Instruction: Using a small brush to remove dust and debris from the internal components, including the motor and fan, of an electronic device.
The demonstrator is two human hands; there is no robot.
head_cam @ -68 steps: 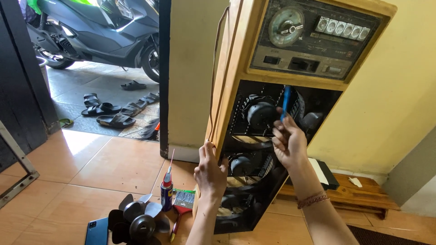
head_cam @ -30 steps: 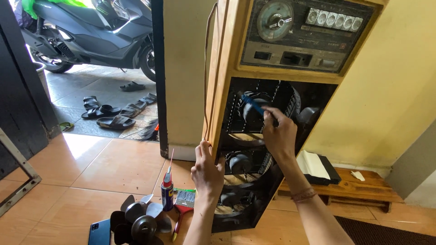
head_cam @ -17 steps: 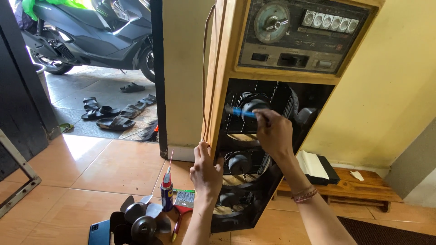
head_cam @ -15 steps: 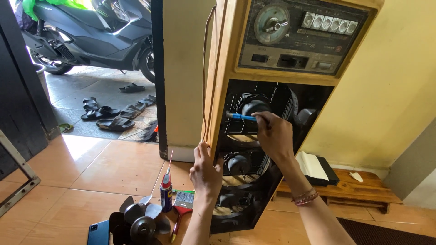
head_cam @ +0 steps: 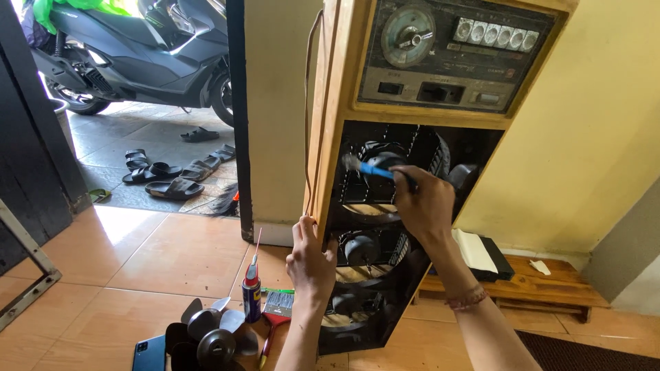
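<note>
A tall wooden cabinet (head_cam: 338, 103) with a dial-and-button panel on top stands open, showing black fan motors and grilles (head_cam: 405, 154) inside. My left hand (head_cam: 311, 257) grips the cabinet's left front edge low down. My right hand (head_cam: 423, 203) is inside the opening, closed on a blue-handled brush (head_cam: 371, 169) held sideways, its bristle end pointing left against the upper motor. A second small motor (head_cam: 361, 249) sits lower in the cabinet, between my two arms.
On the tiled floor by my left arm lie a spray can with a red straw (head_cam: 251, 297), a red paintbrush (head_cam: 273, 312), black fan blades (head_cam: 206, 336) and a phone (head_cam: 148, 354). A wooden pallet (head_cam: 550, 292) lies to the right. A scooter (head_cam: 137, 55) and sandals (head_cam: 172, 172) are outside the doorway.
My right hand swung the brush from pointing up to lying sideways, then moved it left across the upper motor. My left hand stayed on the cabinet edge.
</note>
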